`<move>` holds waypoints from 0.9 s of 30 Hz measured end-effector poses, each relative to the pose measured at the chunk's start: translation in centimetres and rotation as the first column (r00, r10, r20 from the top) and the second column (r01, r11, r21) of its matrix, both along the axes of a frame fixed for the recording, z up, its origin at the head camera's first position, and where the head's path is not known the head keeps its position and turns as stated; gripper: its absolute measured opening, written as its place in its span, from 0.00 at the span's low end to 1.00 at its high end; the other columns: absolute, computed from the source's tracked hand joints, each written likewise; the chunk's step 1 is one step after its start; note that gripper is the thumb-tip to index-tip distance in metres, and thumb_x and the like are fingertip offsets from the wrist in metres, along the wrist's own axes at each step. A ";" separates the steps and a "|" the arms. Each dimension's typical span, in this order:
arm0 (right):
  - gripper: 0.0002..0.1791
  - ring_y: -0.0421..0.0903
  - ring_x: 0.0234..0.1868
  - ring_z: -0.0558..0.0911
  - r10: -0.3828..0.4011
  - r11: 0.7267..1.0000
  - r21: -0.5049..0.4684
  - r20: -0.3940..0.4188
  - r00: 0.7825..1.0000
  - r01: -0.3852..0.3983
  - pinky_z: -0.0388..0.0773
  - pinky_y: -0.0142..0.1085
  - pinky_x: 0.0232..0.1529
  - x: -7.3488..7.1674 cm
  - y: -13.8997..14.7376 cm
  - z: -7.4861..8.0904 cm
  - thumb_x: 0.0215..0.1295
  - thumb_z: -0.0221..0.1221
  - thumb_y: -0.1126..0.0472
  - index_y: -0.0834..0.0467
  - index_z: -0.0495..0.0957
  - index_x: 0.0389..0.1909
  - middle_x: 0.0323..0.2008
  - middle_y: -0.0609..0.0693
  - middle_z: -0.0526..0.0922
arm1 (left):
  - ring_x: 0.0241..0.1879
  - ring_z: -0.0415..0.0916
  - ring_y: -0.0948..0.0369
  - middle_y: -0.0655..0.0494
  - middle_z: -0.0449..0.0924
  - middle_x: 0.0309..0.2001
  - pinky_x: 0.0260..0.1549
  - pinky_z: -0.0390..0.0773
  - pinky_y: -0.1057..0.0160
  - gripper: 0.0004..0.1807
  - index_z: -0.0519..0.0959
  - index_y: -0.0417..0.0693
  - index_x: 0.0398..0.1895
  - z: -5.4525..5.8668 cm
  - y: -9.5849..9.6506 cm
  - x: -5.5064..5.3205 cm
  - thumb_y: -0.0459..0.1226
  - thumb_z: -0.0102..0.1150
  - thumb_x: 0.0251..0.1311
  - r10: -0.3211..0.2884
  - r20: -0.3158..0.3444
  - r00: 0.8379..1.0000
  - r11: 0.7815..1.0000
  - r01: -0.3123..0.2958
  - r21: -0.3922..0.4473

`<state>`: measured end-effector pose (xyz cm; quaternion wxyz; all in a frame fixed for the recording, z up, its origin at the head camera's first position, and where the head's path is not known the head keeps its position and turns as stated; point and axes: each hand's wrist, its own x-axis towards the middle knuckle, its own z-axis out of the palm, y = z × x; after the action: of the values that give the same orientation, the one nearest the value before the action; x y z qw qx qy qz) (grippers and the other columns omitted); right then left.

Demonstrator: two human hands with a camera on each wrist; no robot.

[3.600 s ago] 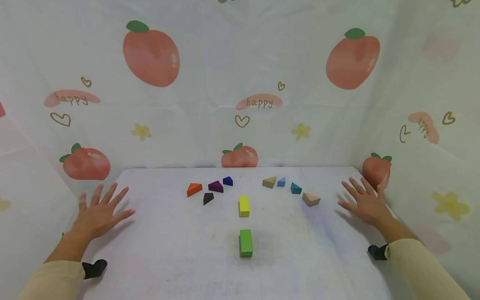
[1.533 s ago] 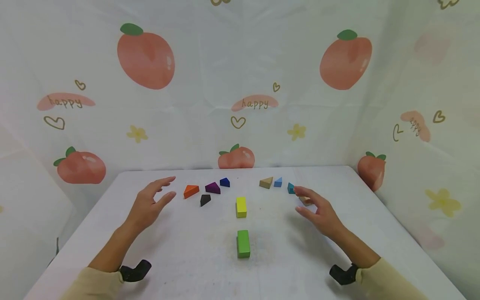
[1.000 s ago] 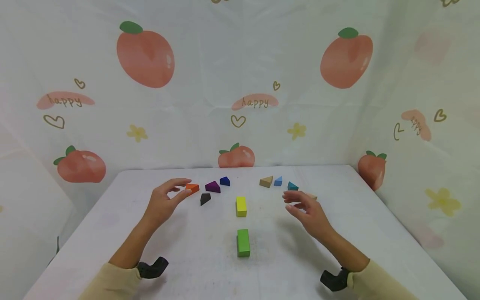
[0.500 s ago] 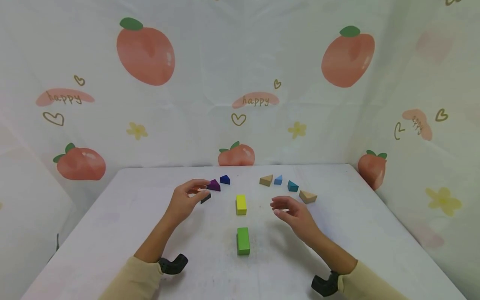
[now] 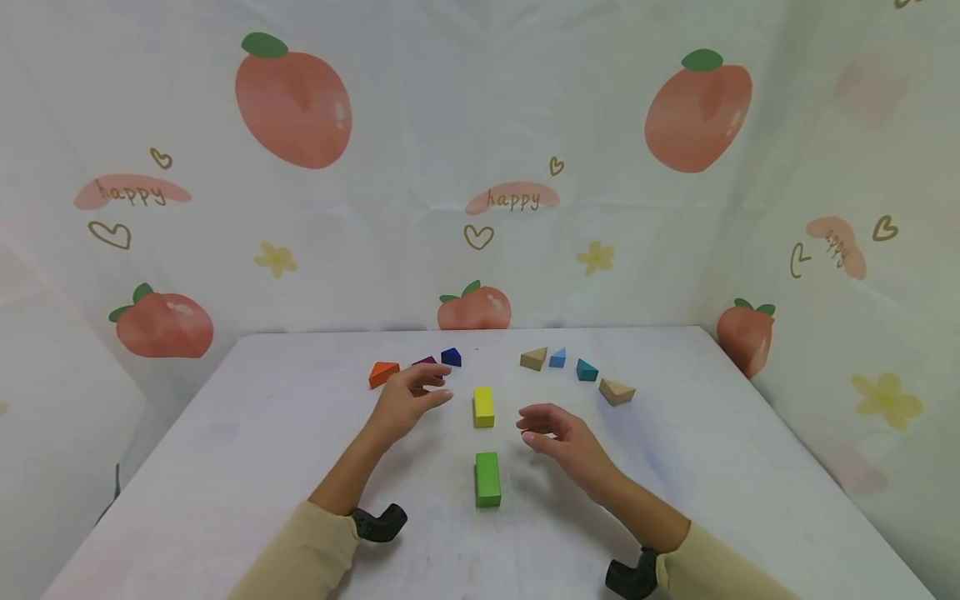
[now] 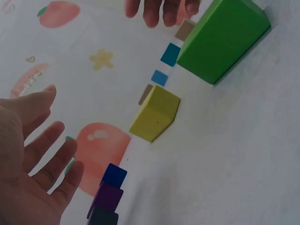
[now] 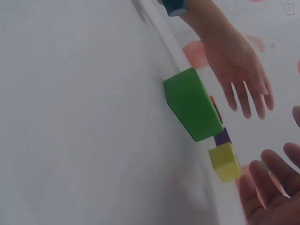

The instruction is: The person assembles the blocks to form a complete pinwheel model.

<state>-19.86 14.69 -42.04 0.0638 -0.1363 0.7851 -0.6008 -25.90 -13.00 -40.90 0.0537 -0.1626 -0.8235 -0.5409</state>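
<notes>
"Left hand (image 5: 405,404) first: how is it held?"

"Stretched forward above the white table (image 5: 247,467), palm turned inward, fingers loosely extended and thumb set apart from them. Nothing is in its grasp."

"And the right hand (image 5: 566,437)?"

"Close to a mirror of it: angled in from the right, fingers gently bent, thumb parted from them, also holding nothing. Each forearm runs out of a cream sleeve (image 5: 300,546), with a black wrist device (image 5: 381,523) on the inner side."

"Where are the nearest blocks?"

"The yellow block (image 5: 483,407) lies between the hands, touched by neither. The green block (image 5: 487,479) lies nearer the person, roughly in line with it."

"Anything in the way?"

"From the head, the left hand covers much of the purple block (image 5: 425,361). A dark block (image 6: 103,216) beside that one shows in the left wrist view. The orange block (image 5: 383,374) and dark blue block (image 5: 451,357) lie close by, on either side of that hand."

"Beyond the right hand?"

"A tan block (image 5: 533,358), a light blue one (image 5: 557,357), a teal one (image 5: 587,370) and a second tan block (image 5: 617,392), in a slanting row."
</notes>
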 end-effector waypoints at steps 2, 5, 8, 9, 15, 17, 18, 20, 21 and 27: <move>0.22 0.52 0.53 0.77 0.020 1.000 0.000 0.015 1.000 -0.020 0.77 0.35 0.48 0.0 -0.2 -0.2 0.68 0.59 0.60 0.64 0.72 0.59 0.53 0.61 0.79 | 0.52 0.77 0.51 0.48 0.80 0.51 0.49 0.79 0.56 0.19 0.80 0.50 0.55 -0.3 0.4 -0.2 0.36 0.66 0.60 -0.016 0.017 1.000 1.000 0.015 0.009; 0.23 0.53 0.53 0.77 0.046 0.999 0.011 0.042 0.998 -0.046 0.78 0.36 0.48 -0.1 -0.4 -0.5 0.69 0.59 0.59 0.64 0.71 0.61 0.54 0.60 0.78 | 0.54 0.76 0.50 0.45 0.79 0.55 0.50 0.78 0.55 0.20 0.79 0.50 0.57 -0.8 0.9 -0.6 0.35 0.66 0.60 -0.039 0.050 0.998 0.999 0.038 0.011; 0.24 0.53 0.54 0.77 0.072 0.997 0.032 0.074 0.995 -0.075 0.79 0.38 0.48 -0.2 -0.5 -0.9 0.68 0.59 0.59 0.62 0.70 0.62 0.55 0.58 0.78 | 0.55 0.76 0.49 0.44 0.77 0.57 0.50 0.79 0.53 0.21 0.77 0.49 0.59 -1.4 1.3 -0.9 0.36 0.65 0.61 -0.048 0.090 0.995 0.999 0.048 0.002; 0.25 0.52 0.54 0.77 0.082 0.996 0.041 0.085 0.993 -0.085 0.79 0.39 0.49 -0.3 -0.6 -1.1 0.68 0.60 0.59 0.61 0.69 0.63 0.55 0.57 0.78 | 0.55 0.75 0.49 0.45 0.77 0.57 0.50 0.79 0.52 0.22 0.77 0.49 0.60 -1.6 1.5 -1.0 0.36 0.64 0.62 -0.048 0.106 0.993 0.999 0.049 -0.003; 0.28 0.52 0.55 0.77 0.125 0.987 0.086 0.105 0.987 -0.134 0.76 0.45 0.54 -0.4 -1.0 -1.6 0.66 0.62 0.57 0.59 0.69 0.65 0.56 0.54 0.78 | 0.58 0.74 0.50 0.48 0.75 0.61 0.50 0.78 0.49 0.26 0.74 0.51 0.64 -2.5 1.8 -1.3 0.40 0.65 0.62 -0.045 0.173 0.984 0.998 0.051 -0.030; 0.29 0.53 0.56 0.76 0.143 0.983 0.097 0.104 0.984 -0.153 0.75 0.47 0.56 -0.3 -1.2 -1.6 0.66 0.62 0.56 0.59 0.68 0.66 0.57 0.54 0.78 | 0.58 0.73 0.49 0.49 0.75 0.61 0.51 0.77 0.49 0.26 0.74 0.52 0.64 -2.9 1.7 -1.4 0.40 0.65 0.61 -0.042 0.184 0.982 0.998 0.049 -0.034; 0.29 0.53 0.56 0.76 0.154 0.981 0.100 0.104 0.983 -0.164 0.74 0.48 0.56 -0.3 -1.3 -1.6 0.65 0.63 0.56 0.59 0.68 0.66 0.57 0.54 0.78 | 0.58 0.73 0.49 0.50 0.75 0.61 0.51 0.77 0.49 0.26 0.74 0.52 0.64 -3.0 1.7 -1.5 0.40 0.66 0.61 -0.040 0.188 0.981 0.998 0.048 -0.038; 0.30 0.53 0.57 0.76 0.182 0.974 0.116 0.095 0.979 -0.192 0.73 0.49 0.58 -0.1 -1.4 -1.5 0.65 0.63 0.57 0.59 0.68 0.66 0.58 0.54 0.77 | 0.58 0.73 0.50 0.51 0.75 0.61 0.52 0.76 0.49 0.27 0.74 0.53 0.64 -3.2 1.7 -1.6 0.41 0.66 0.60 -0.041 0.198 0.979 0.998 0.050 -0.044; 0.31 0.54 0.58 0.75 0.197 0.971 0.122 0.089 0.976 -0.207 0.72 0.50 0.58 0.0 -1.4 -1.6 0.65 0.63 0.57 0.59 0.67 0.67 0.58 0.54 0.77 | 0.58 0.73 0.50 0.51 0.74 0.61 0.52 0.76 0.48 0.28 0.74 0.52 0.64 -3.3 1.7 -1.6 0.41 0.67 0.60 -0.046 0.199 0.979 0.997 0.056 -0.045; 0.33 0.51 0.59 0.74 0.229 0.954 0.184 0.068 0.971 -0.237 0.70 0.49 0.59 0.2 -0.9 -2.0 0.63 0.64 0.56 0.58 0.66 0.68 0.59 0.52 0.76 | 0.57 0.74 0.51 0.52 0.75 0.61 0.53 0.75 0.47 0.29 0.74 0.53 0.65 -3.6 2.1 -1.8 0.43 0.68 0.59 -0.078 0.198 0.977 0.994 0.092 -0.063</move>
<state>-19.68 13.82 -44.06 0.1648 -0.2075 0.8159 -0.5138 -27.70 -10.86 -44.55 -0.0563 -0.1460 -0.8359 -0.5261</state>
